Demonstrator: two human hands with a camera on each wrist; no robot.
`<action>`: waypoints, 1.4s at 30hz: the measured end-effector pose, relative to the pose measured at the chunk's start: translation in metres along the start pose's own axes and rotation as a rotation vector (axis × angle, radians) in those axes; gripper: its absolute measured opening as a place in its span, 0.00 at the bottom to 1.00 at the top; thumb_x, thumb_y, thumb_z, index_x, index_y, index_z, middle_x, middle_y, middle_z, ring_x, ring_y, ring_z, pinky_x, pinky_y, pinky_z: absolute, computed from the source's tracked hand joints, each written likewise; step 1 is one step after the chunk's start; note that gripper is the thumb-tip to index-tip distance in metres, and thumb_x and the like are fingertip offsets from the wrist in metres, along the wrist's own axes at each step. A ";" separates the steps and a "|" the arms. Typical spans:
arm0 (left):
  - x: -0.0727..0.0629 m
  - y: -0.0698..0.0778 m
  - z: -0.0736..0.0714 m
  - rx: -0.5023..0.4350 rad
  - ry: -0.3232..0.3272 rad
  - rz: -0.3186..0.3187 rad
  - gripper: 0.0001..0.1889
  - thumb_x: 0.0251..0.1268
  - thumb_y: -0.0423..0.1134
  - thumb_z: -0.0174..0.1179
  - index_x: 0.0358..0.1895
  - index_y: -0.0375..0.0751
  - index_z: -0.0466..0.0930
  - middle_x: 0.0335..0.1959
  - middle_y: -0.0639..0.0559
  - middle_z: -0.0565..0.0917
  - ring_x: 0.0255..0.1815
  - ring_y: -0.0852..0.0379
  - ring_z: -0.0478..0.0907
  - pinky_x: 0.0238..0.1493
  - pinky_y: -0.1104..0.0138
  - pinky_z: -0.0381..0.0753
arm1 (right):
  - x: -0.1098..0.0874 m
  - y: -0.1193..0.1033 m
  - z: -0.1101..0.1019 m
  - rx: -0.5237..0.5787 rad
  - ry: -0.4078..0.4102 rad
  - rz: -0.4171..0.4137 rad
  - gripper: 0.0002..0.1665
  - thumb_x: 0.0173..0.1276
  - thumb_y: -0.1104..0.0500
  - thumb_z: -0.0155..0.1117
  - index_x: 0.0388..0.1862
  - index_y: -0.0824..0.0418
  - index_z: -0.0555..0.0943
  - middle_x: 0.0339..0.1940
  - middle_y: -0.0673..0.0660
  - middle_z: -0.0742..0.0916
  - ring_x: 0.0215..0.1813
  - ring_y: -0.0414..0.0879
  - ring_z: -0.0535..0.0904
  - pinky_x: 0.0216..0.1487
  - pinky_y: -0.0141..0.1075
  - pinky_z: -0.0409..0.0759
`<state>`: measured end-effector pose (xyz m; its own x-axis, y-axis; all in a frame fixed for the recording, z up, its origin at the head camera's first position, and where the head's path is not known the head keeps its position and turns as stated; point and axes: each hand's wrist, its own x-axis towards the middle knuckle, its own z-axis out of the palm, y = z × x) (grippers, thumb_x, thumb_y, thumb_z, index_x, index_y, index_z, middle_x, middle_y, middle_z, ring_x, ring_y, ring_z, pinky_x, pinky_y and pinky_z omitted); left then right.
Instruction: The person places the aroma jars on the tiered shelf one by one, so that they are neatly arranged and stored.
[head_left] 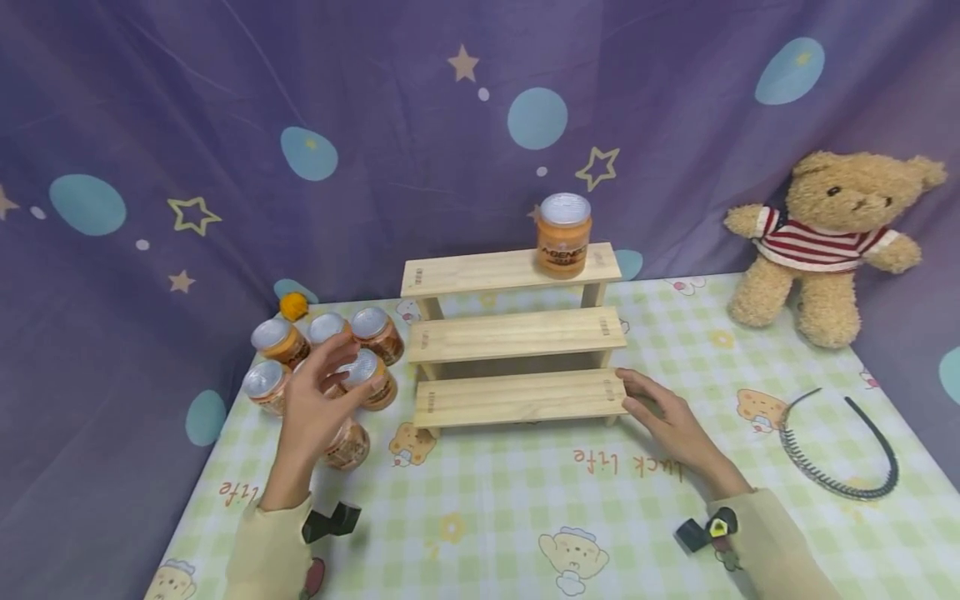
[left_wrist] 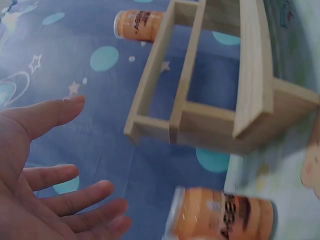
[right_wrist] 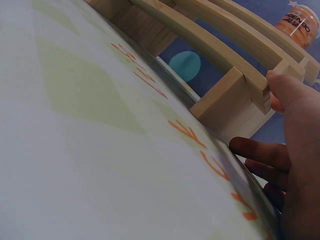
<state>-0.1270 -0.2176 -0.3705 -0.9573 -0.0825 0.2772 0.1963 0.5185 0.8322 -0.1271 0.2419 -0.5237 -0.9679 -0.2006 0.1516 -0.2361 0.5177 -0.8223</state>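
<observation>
My left hand (head_left: 318, 400) hovers over a cluster of orange jars with silvery lids, fingers spread and loosely bent. The nearest jar (head_left: 369, 380) is just beyond its fingertips; in the left wrist view a gap separates the hand from a jar (left_wrist: 225, 214). A three-tier wooden shelf (head_left: 517, 335) stands in the middle of the table. On its top tier, toward the right end, one orange jar (head_left: 564, 236) stands upright. At the bottom tier's right end, my right hand (head_left: 667, 421) touches the board (right_wrist: 250, 75) with its fingertips, the other fingers loosely bent below.
More jars (head_left: 279, 340) stand left of the shelf, with a small yellow-orange ball (head_left: 294, 306) behind them. A teddy bear (head_left: 817, 242) sits at the back right. A black headband (head_left: 840, 492) lies at the right on the checked tablecloth (head_left: 487, 508). A purple curtain (head_left: 420, 100) hangs behind.
</observation>
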 end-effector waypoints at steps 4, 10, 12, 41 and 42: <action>-0.008 -0.012 -0.011 0.007 0.034 -0.010 0.35 0.53 0.29 0.74 0.67 0.47 0.75 0.56 0.59 0.83 0.54 0.75 0.77 0.54 0.83 0.76 | 0.000 0.001 0.000 -0.007 0.007 0.001 0.29 0.79 0.53 0.54 0.77 0.45 0.66 0.63 0.55 0.84 0.63 0.31 0.76 0.69 0.56 0.69; -0.022 -0.034 -0.026 0.048 0.097 -0.116 0.36 0.53 0.31 0.75 0.69 0.44 0.74 0.49 0.74 0.81 0.53 0.75 0.77 0.53 0.86 0.72 | -0.001 0.001 0.001 0.002 0.010 0.008 0.29 0.79 0.52 0.54 0.77 0.46 0.66 0.63 0.56 0.84 0.64 0.33 0.76 0.70 0.58 0.69; -0.025 -0.041 -0.029 0.083 0.110 -0.102 0.36 0.52 0.30 0.75 0.68 0.42 0.74 0.49 0.74 0.80 0.52 0.78 0.76 0.52 0.86 0.72 | -0.001 0.001 0.001 0.001 0.009 0.007 0.29 0.80 0.53 0.53 0.77 0.47 0.66 0.63 0.56 0.84 0.64 0.33 0.76 0.69 0.59 0.69; -0.059 -0.110 -0.019 -0.070 0.137 -0.206 0.35 0.49 0.23 0.73 0.66 0.34 0.75 0.48 0.77 0.79 0.48 0.78 0.78 0.46 0.86 0.75 | 0.000 -0.001 0.001 0.004 0.006 0.013 0.29 0.79 0.51 0.53 0.77 0.47 0.66 0.63 0.56 0.84 0.65 0.34 0.76 0.71 0.59 0.68; -0.059 -0.112 -0.019 -0.103 0.146 -0.202 0.35 0.49 0.21 0.73 0.66 0.32 0.75 0.48 0.77 0.80 0.48 0.77 0.78 0.46 0.86 0.76 | 0.000 -0.001 0.001 0.006 0.006 0.013 0.29 0.79 0.51 0.53 0.77 0.47 0.66 0.63 0.56 0.84 0.65 0.35 0.76 0.71 0.59 0.68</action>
<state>-0.0881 -0.2874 -0.4712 -0.9400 -0.3010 0.1604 0.0318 0.3907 0.9200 -0.1264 0.2411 -0.5234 -0.9713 -0.1891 0.1443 -0.2232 0.5154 -0.8274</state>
